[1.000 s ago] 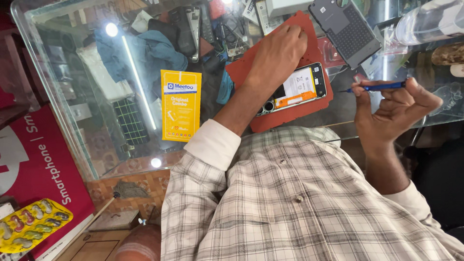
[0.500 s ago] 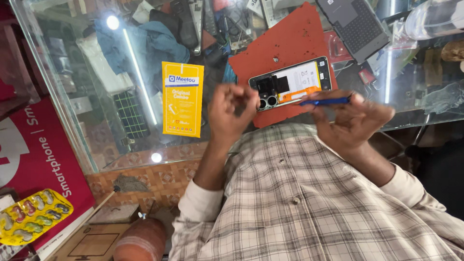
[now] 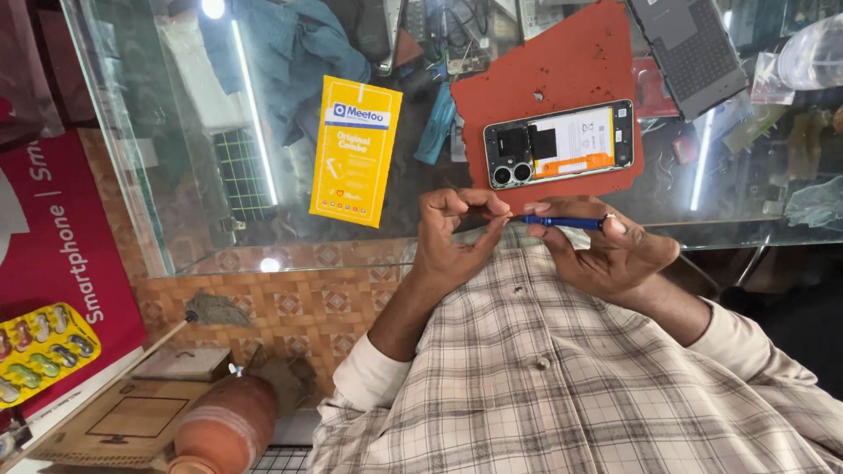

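My right hand (image 3: 606, 250) grips a blue screwdriver (image 3: 562, 222) and holds it level, just above my checked shirt at the near edge of the glass counter (image 3: 263, 256). The thumb and fingers of my left hand (image 3: 457, 237) pinch at the screwdriver's tip; whether a small part sits between them I cannot tell. Beyond the hands an opened smartphone (image 3: 559, 142) lies with its back removed, showing the cameras and a white battery, on a red mat (image 3: 544, 70). Neither hand touches the phone.
A yellow flat package (image 3: 356, 151) lies on the glass to the left of the mat. A grey phone back cover (image 3: 689, 48) and clear plastic bags (image 3: 812, 53) are at the far right. A clay pot (image 3: 224, 430), a cardboard box (image 3: 132, 417) and a yellow blister tray (image 3: 44, 355) sit low left.
My left hand left the phone and came back toward my chest. Both hands drew together, and the left fingers now pinch the screwdriver's tip.
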